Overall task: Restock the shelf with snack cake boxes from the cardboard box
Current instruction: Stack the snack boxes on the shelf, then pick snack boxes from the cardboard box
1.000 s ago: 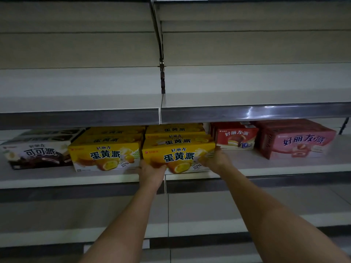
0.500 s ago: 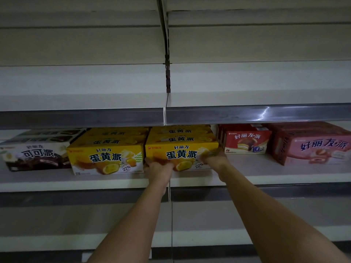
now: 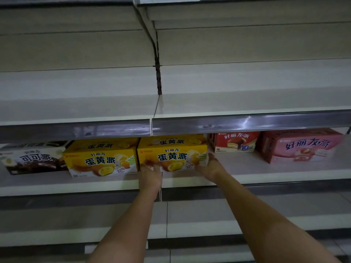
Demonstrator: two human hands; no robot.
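A yellow snack cake box (image 3: 171, 149) stands on the middle shelf (image 3: 266, 177), topping a stack of the same boxes, flush beside another yellow stack (image 3: 100, 160). My left hand (image 3: 151, 176) presses its fingertips against the lower left of the box's front face. My right hand (image 3: 209, 168) grips the box's lower right corner, fingers curled round the edge. The cardboard box is out of view.
A dark cocoa cake box (image 3: 34, 158) sits at the far left of the shelf. A red box (image 3: 235, 142) and a pink box (image 3: 302, 146) sit to the right, with bare shelf between them. The upper shelf (image 3: 247, 103) overhangs the boxes. Lower shelves (image 3: 190, 232) show below my arms.
The yellow box between my hands has slid further back under the upper shelf, level with the yellow stack on its left. Both hands followed it inward.
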